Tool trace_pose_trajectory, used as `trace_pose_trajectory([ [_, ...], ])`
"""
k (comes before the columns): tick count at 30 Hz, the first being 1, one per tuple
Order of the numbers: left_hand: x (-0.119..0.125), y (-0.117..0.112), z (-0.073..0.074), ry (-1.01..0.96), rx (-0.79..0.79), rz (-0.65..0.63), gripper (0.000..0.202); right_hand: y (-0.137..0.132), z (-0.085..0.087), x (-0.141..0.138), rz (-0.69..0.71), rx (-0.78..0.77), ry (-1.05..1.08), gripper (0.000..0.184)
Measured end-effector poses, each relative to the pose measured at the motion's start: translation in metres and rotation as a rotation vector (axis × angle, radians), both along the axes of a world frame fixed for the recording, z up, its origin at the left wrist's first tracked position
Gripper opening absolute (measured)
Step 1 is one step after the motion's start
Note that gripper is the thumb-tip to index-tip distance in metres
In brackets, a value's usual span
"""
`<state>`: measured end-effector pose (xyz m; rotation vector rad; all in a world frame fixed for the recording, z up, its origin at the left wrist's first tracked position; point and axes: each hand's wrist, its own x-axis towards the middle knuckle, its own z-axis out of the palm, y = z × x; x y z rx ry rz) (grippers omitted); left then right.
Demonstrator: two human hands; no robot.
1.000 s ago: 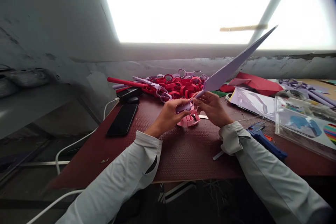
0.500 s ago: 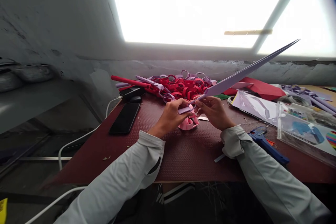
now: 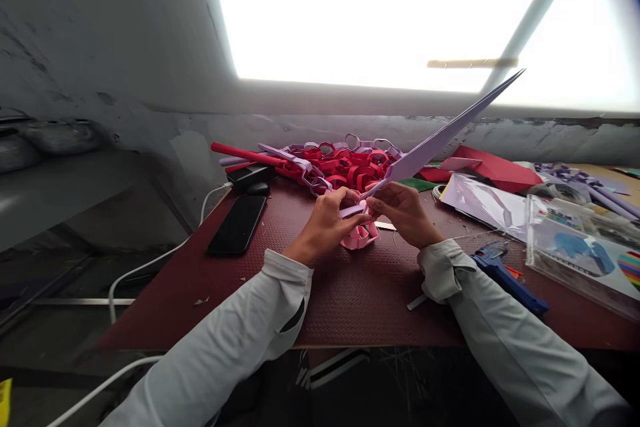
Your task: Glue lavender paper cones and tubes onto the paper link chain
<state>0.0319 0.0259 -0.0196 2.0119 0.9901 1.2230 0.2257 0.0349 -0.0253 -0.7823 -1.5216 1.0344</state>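
Over the middle of the table, my left hand (image 3: pixel 330 219) is closed on the folded lower end of a long lilac paper strip (image 3: pixel 425 153). My right hand (image 3: pixel 404 212) pinches the same paper close beside it, fingertips nearly meeting the left ones. The strip's doubled free end rises to a point toward the upper right. Just below my fingers a pink paper chain (image 3: pixel 360 236) rests on the table, partly hidden by both hands. Behind them lies a heap of red and lilac paper chains (image 3: pixel 345 163).
A black phone (image 3: pixel 237 225) lies on the left of the maroon table (image 3: pixel 345 313), with a white cable (image 3: pixel 150 267) hanging beyond its edge. To the right are a blue glue gun (image 3: pixel 510 279), clear plastic packets (image 3: pixel 585 247) and red paper (image 3: pixel 495 170).
The lilac strip's free end has swung left and stands steeper. My right hand has moved slightly left, its fingers nearer my left hand. My left hand stays nearly in place.
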Motion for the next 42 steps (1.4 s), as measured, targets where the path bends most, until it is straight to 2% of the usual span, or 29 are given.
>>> trace_pose_trajectory([
  [7,0.002,-0.002,0.001,-0.011,-0.012,-0.01,0.033,0.0,0.0,-0.003,-0.04,0.003,0.017,0.042],
  [14,-0.002,-0.001,0.0,-0.021,-0.014,0.005,0.034,0.0,0.0,0.004,0.098,-0.074,0.023,0.041],
  [22,0.0,-0.001,-0.005,-0.016,-0.013,0.041,0.033,0.0,-0.004,-0.001,0.007,-0.095,0.018,0.044],
  [28,0.004,-0.002,-0.008,-0.121,-0.091,-0.014,0.038,0.001,-0.009,-0.004,-0.005,-0.101,0.102,0.045],
  [35,0.007,-0.007,-0.003,-0.248,-0.181,-0.116,0.043,-0.001,-0.01,-0.004,0.029,-0.121,0.197,0.032],
  [38,0.008,-0.008,-0.002,-0.288,-0.238,-0.188,0.046,-0.003,-0.009,-0.005,0.042,-0.144,0.173,0.029],
  [42,0.008,-0.009,0.0,-0.308,-0.25,-0.187,0.047,-0.005,-0.005,-0.005,0.021,-0.139,0.13,0.028],
])
